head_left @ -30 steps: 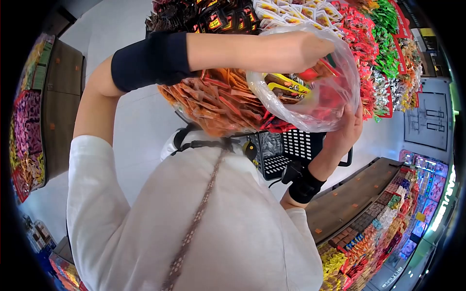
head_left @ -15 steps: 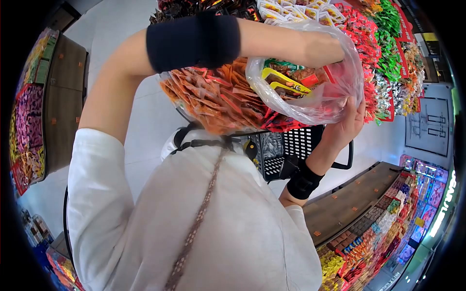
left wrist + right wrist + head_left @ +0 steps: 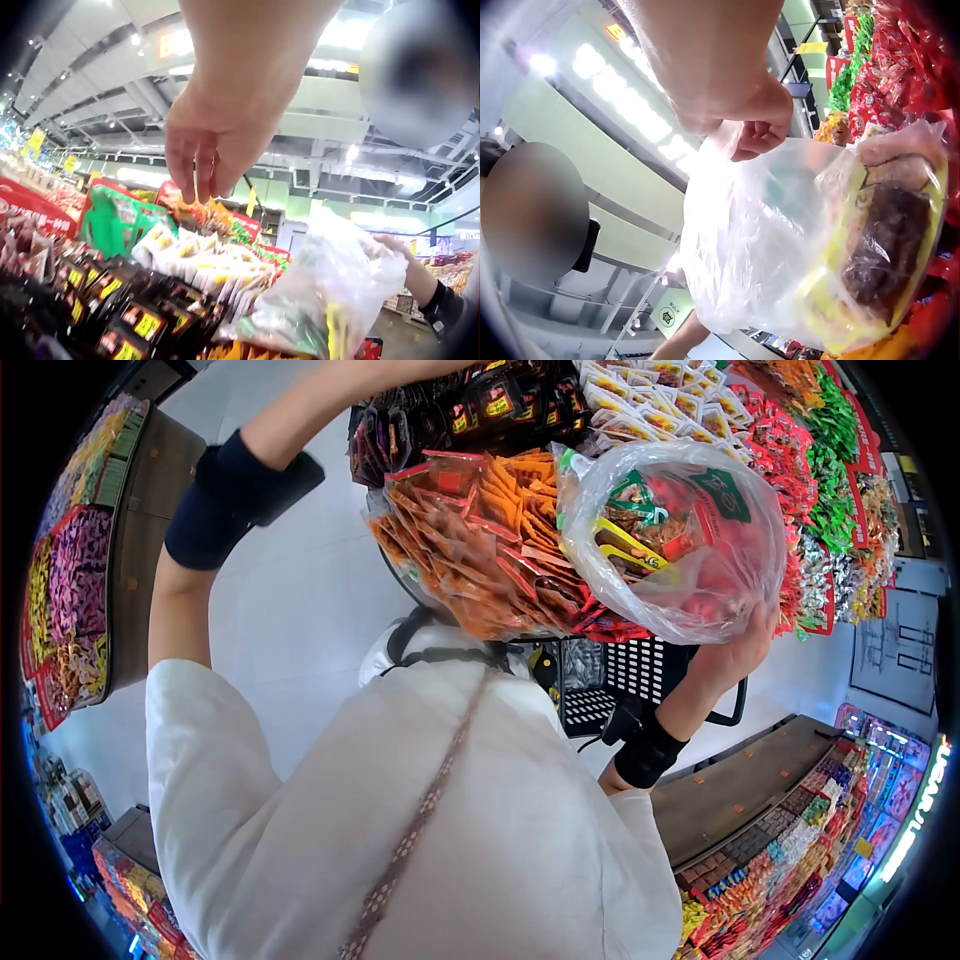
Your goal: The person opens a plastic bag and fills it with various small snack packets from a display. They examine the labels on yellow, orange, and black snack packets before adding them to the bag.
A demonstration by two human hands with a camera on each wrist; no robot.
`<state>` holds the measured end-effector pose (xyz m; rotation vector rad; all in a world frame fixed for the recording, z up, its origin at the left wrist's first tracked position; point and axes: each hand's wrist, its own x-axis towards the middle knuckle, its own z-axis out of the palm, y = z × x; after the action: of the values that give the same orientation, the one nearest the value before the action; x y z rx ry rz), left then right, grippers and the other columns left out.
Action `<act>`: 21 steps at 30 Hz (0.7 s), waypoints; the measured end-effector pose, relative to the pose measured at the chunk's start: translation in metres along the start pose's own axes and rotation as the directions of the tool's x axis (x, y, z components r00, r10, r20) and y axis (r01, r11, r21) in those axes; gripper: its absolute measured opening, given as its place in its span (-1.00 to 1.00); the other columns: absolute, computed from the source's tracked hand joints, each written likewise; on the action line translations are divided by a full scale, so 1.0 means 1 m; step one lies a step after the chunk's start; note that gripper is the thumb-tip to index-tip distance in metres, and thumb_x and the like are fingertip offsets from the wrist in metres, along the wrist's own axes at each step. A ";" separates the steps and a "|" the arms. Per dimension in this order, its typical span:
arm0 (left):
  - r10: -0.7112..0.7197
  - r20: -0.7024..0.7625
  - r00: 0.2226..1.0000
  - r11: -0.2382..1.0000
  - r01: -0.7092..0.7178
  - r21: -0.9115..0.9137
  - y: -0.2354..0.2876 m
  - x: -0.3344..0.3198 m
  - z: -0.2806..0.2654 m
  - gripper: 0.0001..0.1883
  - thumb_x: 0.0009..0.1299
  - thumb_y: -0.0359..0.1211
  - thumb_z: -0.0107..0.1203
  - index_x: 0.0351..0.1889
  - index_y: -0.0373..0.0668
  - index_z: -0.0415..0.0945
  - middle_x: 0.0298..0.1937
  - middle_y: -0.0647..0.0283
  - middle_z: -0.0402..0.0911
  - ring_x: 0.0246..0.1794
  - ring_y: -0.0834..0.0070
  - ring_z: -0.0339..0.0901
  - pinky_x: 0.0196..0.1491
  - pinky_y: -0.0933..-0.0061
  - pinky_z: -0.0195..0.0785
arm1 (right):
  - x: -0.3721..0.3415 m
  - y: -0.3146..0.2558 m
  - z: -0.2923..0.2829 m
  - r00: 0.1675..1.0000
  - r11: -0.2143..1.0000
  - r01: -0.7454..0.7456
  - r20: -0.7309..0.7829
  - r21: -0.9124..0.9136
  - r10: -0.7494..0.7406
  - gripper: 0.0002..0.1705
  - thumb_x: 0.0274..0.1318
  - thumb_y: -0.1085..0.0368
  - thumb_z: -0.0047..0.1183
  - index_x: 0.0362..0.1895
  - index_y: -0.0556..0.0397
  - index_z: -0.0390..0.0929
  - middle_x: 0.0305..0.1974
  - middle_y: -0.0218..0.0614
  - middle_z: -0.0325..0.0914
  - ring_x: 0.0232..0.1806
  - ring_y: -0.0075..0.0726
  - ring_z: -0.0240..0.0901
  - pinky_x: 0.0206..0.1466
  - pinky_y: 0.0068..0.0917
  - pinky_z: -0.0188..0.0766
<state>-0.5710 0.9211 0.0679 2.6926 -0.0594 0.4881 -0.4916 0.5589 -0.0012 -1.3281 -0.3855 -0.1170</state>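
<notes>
My right hand (image 3: 740,650) grips the rim of a clear plastic bag (image 3: 620,585), its fingers curled in on the film in the right wrist view. The bag's mouth gapes toward me; inside lie a yellow-edged packet (image 3: 630,545), a green packet (image 3: 636,495) and red ones. Through the film in the right wrist view shows dark brown food in the yellow-edged packet (image 3: 889,247). My left hand (image 3: 217,146) hangs in the air with loosely bent fingers and nothing in them, above white packets (image 3: 202,255) and black packets (image 3: 142,322). It lies beyond the head view's top edge.
Orange snack packets (image 3: 490,545) are heaped left of the bag, red ones (image 3: 780,450) to its right. Below the heap stands a black basket (image 3: 635,670). Candy shelves (image 3: 775,810) run along the right, another display (image 3: 80,575) on the left.
My left hand, earlier reaching into the bag, has come out and moved up and left, out of the head view. My right hand keeps hold of the bag's rim.
</notes>
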 end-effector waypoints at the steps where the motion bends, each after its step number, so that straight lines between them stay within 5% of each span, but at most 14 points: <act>1: 0.019 0.035 0.999 1.000 -0.019 -0.003 -0.011 -0.012 0.009 -0.81 0.18 -0.36 0.07 -0.32 -0.28 0.49 -0.36 0.09 0.55 -0.32 0.21 0.49 -0.25 0.31 0.34 | 0.001 0.002 0.001 0.998 0.999 -0.006 -0.067 -0.046 0.002 -0.63 0.14 0.19 -0.24 -0.05 0.16 0.28 -0.30 -0.33 0.39 -0.29 -0.50 0.33 -0.22 -0.60 0.24; 10: -0.124 0.295 0.947 0.992 0.115 0.048 -0.070 -0.061 0.076 -0.70 0.17 -0.30 0.09 -0.16 -0.21 0.44 -0.13 0.19 0.51 -0.12 0.27 0.45 -0.07 0.36 0.32 | 0.004 0.002 -0.003 0.974 0.994 -0.077 -0.207 0.084 0.093 -0.55 0.18 0.14 -0.35 0.03 0.17 0.28 -0.08 -0.27 0.38 -0.08 -0.38 0.33 -0.07 -0.48 0.29; 15: -0.069 0.219 0.973 0.997 0.076 -0.028 -0.060 -0.064 0.092 -0.74 0.16 -0.32 0.08 -0.21 -0.20 0.44 -0.21 0.20 0.50 -0.15 0.26 0.44 -0.10 0.35 0.30 | 0.003 0.013 -0.015 0.983 0.998 -0.055 -0.176 0.018 0.058 -0.61 0.19 0.19 -0.36 -0.04 0.20 0.32 -0.18 -0.25 0.42 -0.22 -0.41 0.36 -0.17 -0.50 0.31; 21: 0.337 0.146 0.930 0.915 -0.361 0.180 -0.040 -0.054 0.119 -0.85 0.13 -0.36 0.05 -0.36 -0.16 0.40 -0.36 0.27 0.43 -0.22 0.37 0.38 -0.18 0.39 0.28 | -0.001 0.031 -0.039 0.987 0.995 -0.055 -0.152 -0.081 0.043 -0.64 0.19 0.24 -0.34 -0.08 0.23 0.34 -0.22 -0.24 0.43 -0.29 -0.42 0.37 -0.21 -0.50 0.31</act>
<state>-0.5778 0.9088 -0.0682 2.9216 -0.5622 0.4664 -0.4754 0.5286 -0.0375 -1.4014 -0.2219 -0.1930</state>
